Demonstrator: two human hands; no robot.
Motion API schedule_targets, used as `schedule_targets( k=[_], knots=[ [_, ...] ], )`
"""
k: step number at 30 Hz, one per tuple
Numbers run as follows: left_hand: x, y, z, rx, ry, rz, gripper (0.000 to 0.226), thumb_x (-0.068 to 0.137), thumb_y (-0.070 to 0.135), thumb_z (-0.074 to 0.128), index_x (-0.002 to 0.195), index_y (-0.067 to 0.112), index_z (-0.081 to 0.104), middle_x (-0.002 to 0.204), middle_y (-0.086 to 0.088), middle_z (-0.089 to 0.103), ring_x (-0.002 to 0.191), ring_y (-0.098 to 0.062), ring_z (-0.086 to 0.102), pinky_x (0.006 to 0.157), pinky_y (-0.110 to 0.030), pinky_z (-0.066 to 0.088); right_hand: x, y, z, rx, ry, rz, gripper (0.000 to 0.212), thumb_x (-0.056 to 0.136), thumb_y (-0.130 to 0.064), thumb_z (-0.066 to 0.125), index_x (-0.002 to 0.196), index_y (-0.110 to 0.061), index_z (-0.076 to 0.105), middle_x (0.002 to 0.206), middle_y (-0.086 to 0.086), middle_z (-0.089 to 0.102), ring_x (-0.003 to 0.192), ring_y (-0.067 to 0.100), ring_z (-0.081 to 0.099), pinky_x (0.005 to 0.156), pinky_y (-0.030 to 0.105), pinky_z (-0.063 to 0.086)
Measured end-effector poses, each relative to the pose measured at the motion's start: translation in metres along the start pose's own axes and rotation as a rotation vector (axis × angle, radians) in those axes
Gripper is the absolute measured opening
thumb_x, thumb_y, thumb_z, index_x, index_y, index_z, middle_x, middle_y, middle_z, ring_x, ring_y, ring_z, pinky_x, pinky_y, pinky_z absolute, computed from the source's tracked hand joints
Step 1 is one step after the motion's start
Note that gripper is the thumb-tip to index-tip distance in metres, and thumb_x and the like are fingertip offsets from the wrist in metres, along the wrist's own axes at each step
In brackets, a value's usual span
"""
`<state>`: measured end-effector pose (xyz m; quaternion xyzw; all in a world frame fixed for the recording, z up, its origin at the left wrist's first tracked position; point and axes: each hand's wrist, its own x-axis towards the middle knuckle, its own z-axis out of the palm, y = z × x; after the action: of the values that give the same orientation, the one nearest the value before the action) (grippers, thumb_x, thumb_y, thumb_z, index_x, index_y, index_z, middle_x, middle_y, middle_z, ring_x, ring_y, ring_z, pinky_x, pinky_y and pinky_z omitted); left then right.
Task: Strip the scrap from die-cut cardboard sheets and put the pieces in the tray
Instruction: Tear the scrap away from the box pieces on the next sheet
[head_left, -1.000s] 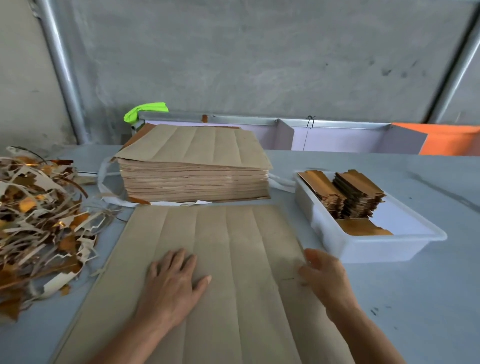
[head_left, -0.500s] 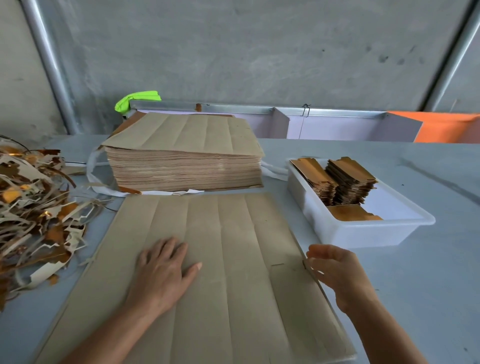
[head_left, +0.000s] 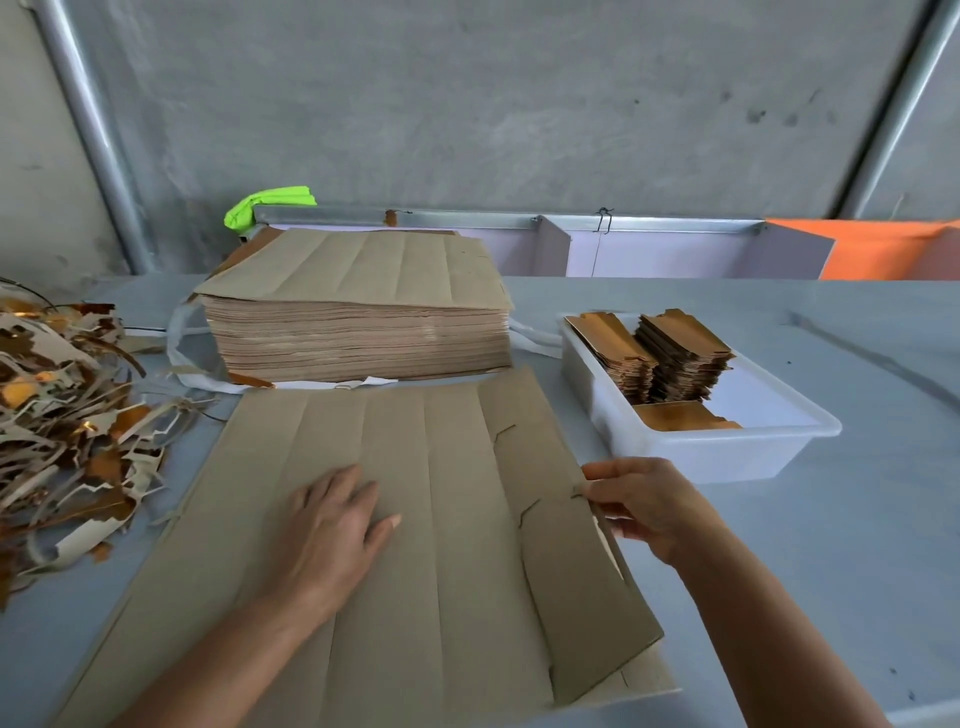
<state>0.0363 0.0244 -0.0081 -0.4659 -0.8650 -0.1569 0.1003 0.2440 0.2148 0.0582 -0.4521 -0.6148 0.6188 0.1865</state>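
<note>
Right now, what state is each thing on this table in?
Sheet: flat, right strip tearing loose.
Left hand: pressing sheet flat.
Right hand: pinching the strip's edge.
Stack: tall, untouched.
Tray: partly filled with pieces.
Scrap: heaped loosely.

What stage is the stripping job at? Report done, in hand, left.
Done: stripped pieces stand stacked in the white tray, and a scrap pile lies at the table's left. In hand: the left hand presses the front sheet flat while the right hand pinches its right edge, where a strip is lifting. Left: the rest of that sheet and the tall sheet stack behind it.
</note>
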Motion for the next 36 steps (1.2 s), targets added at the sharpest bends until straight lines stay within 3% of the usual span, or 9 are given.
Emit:
schedule_targets(
  k=[3, 5, 7, 10, 15, 21, 27, 31, 36],
  knots=[
    [-0.010, 0.048, -0.017, -0.311, 0.126, 0.029, 0.057, 0.086, 0.056, 0.055, 0.106, 0.005, 0.069, 0.116, -0.011, 0.064, 0.111, -0.025, 0.058, 0.096, -0.031, 0.042, 0.002, -0.006, 0.006, 0.073, -0.046, 0.028, 0.018, 0.081, 0.003, 0.067, 0.099, 0.000, 0.067, 0.078, 0.012, 0.069, 0.064, 0.017, 0.061, 0.055, 0.026, 0.048],
    [-0.021, 0.082, -0.033, -0.604, 0.066, -0.077, 0.064, 0.070, 0.077, 0.052, 0.087, 0.017, 0.068, 0.091, 0.005, 0.066, 0.088, -0.012, 0.061, 0.080, -0.024, 0.046, 0.002, -0.007, 0.014, 0.134, -0.086, 0.038, 0.020, 0.080, 0.002, 0.068, 0.100, 0.000, 0.067, 0.076, 0.011, 0.067, 0.063, 0.017, 0.059, 0.054, 0.026, 0.047],
    [-0.027, 0.109, -0.040, -0.808, -0.070, -0.225, 0.068, 0.055, 0.086, 0.049, 0.073, 0.022, 0.061, 0.072, 0.007, 0.064, 0.069, -0.006, 0.059, 0.063, -0.021, 0.046, 0.001, -0.008, 0.022, 0.175, -0.110, 0.035, 0.017, 0.079, 0.001, 0.069, 0.096, -0.002, 0.066, 0.069, 0.008, 0.064, 0.058, 0.015, 0.055, 0.053, 0.024, 0.045],
    [-0.025, 0.130, -0.037, -0.862, -0.243, -0.351, 0.063, 0.055, 0.079, 0.063, 0.071, 0.019, 0.053, 0.062, 0.007, 0.054, 0.059, -0.009, 0.050, 0.054, -0.021, 0.038, -0.001, -0.008, 0.032, 0.205, -0.141, 0.027, 0.012, 0.079, -0.002, 0.071, 0.091, -0.004, 0.068, 0.069, 0.005, 0.062, 0.063, 0.015, 0.054, 0.058, 0.026, 0.043],
    [-0.023, 0.129, -0.032, -1.099, -0.321, -0.526, 0.046, 0.065, 0.054, 0.076, 0.066, 0.018, 0.047, 0.048, 0.011, 0.049, 0.051, -0.013, 0.049, 0.046, -0.023, 0.038, -0.003, -0.008, 0.032, 0.191, -0.142, 0.028, 0.007, 0.080, -0.006, 0.070, 0.088, -0.007, 0.069, 0.069, 0.005, 0.064, 0.065, 0.016, 0.057, 0.057, 0.026, 0.046],
    [-0.027, 0.120, -0.038, -1.241, -0.376, -0.619, 0.033, 0.077, 0.038, 0.074, 0.070, 0.013, 0.054, 0.068, -0.003, 0.062, 0.048, -0.012, 0.053, 0.041, -0.020, 0.037, -0.007, -0.002, 0.023, 0.190, -0.111, 0.033, 0.010, 0.081, -0.013, 0.070, 0.084, -0.005, 0.068, 0.065, 0.006, 0.066, 0.061, 0.016, 0.062, 0.055, 0.027, 0.049],
    [-0.031, 0.116, -0.044, -1.362, -0.368, -0.649, 0.022, 0.087, 0.020, 0.065, 0.070, 0.011, 0.057, 0.059, -0.002, 0.060, 0.045, -0.014, 0.053, 0.041, -0.020, 0.039, -0.011, 0.003, 0.017, 0.133, -0.063, -0.005, 0.010, 0.081, -0.014, 0.072, 0.088, -0.007, 0.070, 0.080, 0.006, 0.070, 0.074, 0.018, 0.065, 0.059, 0.028, 0.048],
    [-0.029, 0.113, -0.049, -1.239, -0.339, -0.605, 0.020, 0.089, 0.006, 0.054, 0.070, 0.008, 0.061, 0.062, -0.007, 0.061, 0.052, -0.016, 0.057, 0.047, -0.023, 0.044, -0.022, 0.000, 0.016, 0.066, -0.048, -0.070, 0.015, 0.079, -0.020, 0.074, 0.092, -0.012, 0.070, 0.089, 0.006, 0.070, 0.080, 0.016, 0.065, 0.061, 0.025, 0.048],
    [-0.019, 0.111, -0.051, -1.154, -0.286, -0.557, 0.026, 0.089, 0.005, 0.053, 0.065, 0.009, 0.058, 0.058, -0.005, 0.052, 0.048, -0.014, 0.050, 0.047, -0.018, 0.039, -0.042, -0.001, 0.020, -0.141, -0.295, -0.160, 0.076, 0.053, -0.047, 0.085, 0.120, -0.029, 0.053, 0.106, -0.007, 0.064, 0.096, 0.010, 0.059, 0.067, 0.021, 0.044]
  ],
)
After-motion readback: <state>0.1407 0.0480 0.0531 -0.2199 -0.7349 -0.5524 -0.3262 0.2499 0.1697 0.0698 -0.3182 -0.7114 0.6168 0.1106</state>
